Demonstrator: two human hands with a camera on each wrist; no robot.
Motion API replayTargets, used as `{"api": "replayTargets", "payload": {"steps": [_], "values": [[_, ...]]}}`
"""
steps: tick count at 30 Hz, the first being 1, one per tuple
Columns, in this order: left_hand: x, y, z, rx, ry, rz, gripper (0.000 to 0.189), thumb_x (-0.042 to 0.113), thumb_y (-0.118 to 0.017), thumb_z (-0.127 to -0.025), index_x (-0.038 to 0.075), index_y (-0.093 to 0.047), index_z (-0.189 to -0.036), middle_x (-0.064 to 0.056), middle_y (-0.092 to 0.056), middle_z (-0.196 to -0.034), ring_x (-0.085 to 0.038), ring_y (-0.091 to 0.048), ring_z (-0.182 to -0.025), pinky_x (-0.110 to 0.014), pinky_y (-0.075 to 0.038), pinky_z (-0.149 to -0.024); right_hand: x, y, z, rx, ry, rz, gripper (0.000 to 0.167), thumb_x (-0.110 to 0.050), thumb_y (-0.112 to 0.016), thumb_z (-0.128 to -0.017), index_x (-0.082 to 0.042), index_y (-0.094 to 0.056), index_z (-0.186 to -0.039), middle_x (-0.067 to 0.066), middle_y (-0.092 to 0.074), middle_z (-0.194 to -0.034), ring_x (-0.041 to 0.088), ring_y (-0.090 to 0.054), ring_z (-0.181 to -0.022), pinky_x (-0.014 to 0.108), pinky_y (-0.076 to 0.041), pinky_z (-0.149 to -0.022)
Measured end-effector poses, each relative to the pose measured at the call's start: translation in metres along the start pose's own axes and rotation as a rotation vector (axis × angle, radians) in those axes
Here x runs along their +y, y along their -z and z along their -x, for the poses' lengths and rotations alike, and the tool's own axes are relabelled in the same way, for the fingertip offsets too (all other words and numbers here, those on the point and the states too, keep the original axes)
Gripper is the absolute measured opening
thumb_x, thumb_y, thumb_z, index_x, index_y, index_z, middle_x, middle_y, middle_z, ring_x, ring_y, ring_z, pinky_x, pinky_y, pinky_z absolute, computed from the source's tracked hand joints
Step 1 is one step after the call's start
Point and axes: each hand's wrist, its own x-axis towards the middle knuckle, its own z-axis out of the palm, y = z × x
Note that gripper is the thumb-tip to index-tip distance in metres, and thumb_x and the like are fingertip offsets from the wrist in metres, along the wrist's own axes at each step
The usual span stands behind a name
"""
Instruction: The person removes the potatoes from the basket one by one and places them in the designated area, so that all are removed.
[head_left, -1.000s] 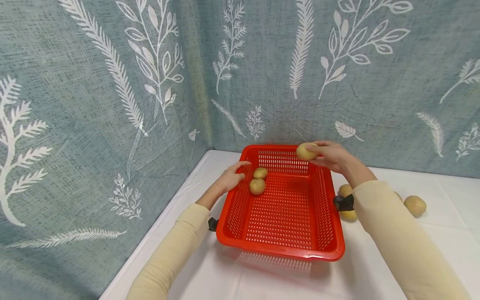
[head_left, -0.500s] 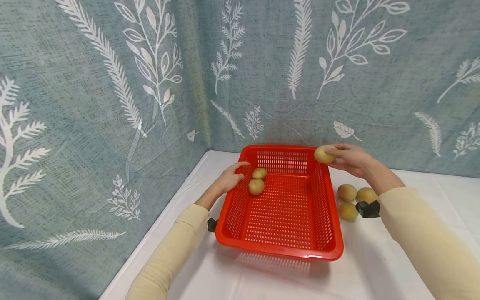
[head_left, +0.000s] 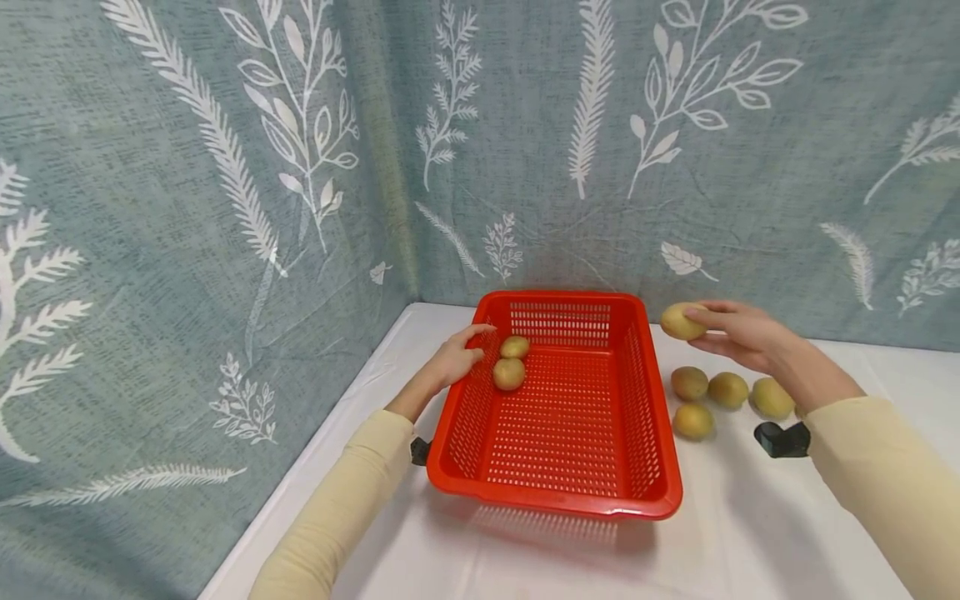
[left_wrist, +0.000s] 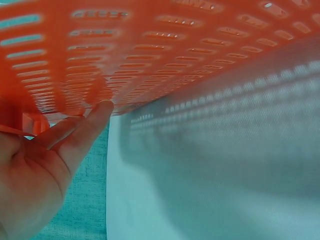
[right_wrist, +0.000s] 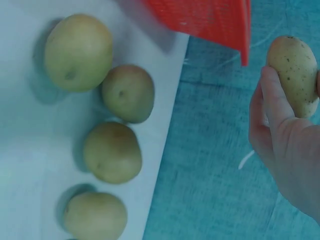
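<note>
In the head view my left hand (head_left: 453, 358) grips the left rim of a red perforated plastic basket (head_left: 555, 504). Its fingers lie along the slotted wall in the left wrist view. Two potatoes (head_left: 510, 374) sit inside, against the basket's left wall. My right hand (head_left: 750, 333) pinches a pale yellow, speckled potato (right_wrist: 292, 75) between thumb and fingers, in the air just right of the basket's far right corner. Below that hand, several round yellow-green, mango-like fruits (right_wrist: 112, 152) lie on the white cloth; my right forearm partly hides one in the head view.
A white cloth (head_left: 720, 542) covers the table. Blue-green leaf-patterned curtains (head_left: 525, 125) stand close behind and to the left. The basket's front edge hangs above the cloth and casts a shadow. A black strap piece (head_left: 782, 439) sits at my right wrist.
My right hand has carried the potato from above the basket's far right part to the right, past the rim, and slightly lower. More fruits on the table show. My left hand stays at the rim.
</note>
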Motion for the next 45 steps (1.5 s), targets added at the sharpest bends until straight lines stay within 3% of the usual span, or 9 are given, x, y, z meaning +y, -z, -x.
{"api": "replayTargets", "payload": {"steps": [7,14,21,27,34,45], "values": [[0.001,-0.001,0.001,0.003,0.003,-0.013,0.050,0.000,-0.042,-0.091,0.008,-0.046,-0.140,-0.017,-0.045,-0.135,-0.027,-0.047,-0.099,-0.035,-0.041,-0.081,0.008,0.014,0.008,0.010,0.003,0.005,0.075,-0.021,-0.056,-0.096,0.004,-0.010,-0.148,0.010,-0.036,-0.121,0.008,-0.061,-0.087,0.027,-0.045,-0.091],[0.002,-0.001,0.002,0.001,-0.003,-0.014,0.049,0.000,-0.042,-0.092,0.008,-0.046,-0.140,-0.017,-0.043,-0.138,-0.027,-0.047,-0.102,-0.036,-0.041,-0.084,0.014,0.024,0.015,0.022,-0.001,0.044,0.081,-0.024,-0.057,-0.095,0.008,-0.004,-0.148,0.008,-0.039,-0.118,0.007,-0.061,-0.087,0.027,-0.047,-0.088],[0.002,-0.002,0.000,0.001,-0.012,-0.026,0.050,0.000,-0.042,-0.091,0.008,-0.046,-0.140,-0.017,-0.044,-0.138,-0.028,-0.046,-0.102,-0.036,-0.040,-0.084,0.025,0.040,0.021,0.029,-0.003,-0.082,0.050,-0.013,-0.057,-0.095,0.004,-0.030,-0.133,0.001,-0.056,-0.096,0.012,-0.062,-0.084,0.027,-0.050,-0.082],[0.002,-0.001,-0.001,0.003,-0.009,-0.030,0.050,-0.001,-0.042,-0.091,0.008,-0.045,-0.140,-0.017,-0.043,-0.139,-0.028,-0.045,-0.104,-0.036,-0.039,-0.084,0.034,0.048,0.027,0.043,-0.027,0.020,0.078,-0.022,-0.057,-0.095,0.012,-0.008,-0.145,0.004,-0.047,-0.107,0.009,-0.060,-0.085,0.027,-0.050,-0.083],[0.000,-0.001,0.000,-0.006,0.007,-0.013,0.051,-0.001,-0.042,-0.092,0.008,-0.044,-0.142,-0.018,-0.041,-0.140,-0.028,-0.047,-0.099,-0.036,-0.040,-0.080,0.046,0.051,0.033,0.052,-0.053,0.098,0.072,-0.025,-0.057,-0.095,0.014,-0.017,-0.140,-0.002,-0.055,-0.097,0.008,-0.060,-0.085,0.030,-0.049,-0.086],[0.002,0.000,0.000,-0.010,-0.002,0.004,0.050,0.000,-0.041,-0.092,0.008,-0.044,-0.141,-0.018,-0.042,-0.140,-0.028,-0.047,-0.102,-0.035,-0.040,-0.081,0.076,0.063,0.046,0.043,-0.059,0.096,0.076,-0.023,-0.056,-0.097,0.015,-0.009,-0.142,0.003,-0.049,-0.108,0.007,-0.059,-0.090,0.034,-0.048,-0.087]]}}
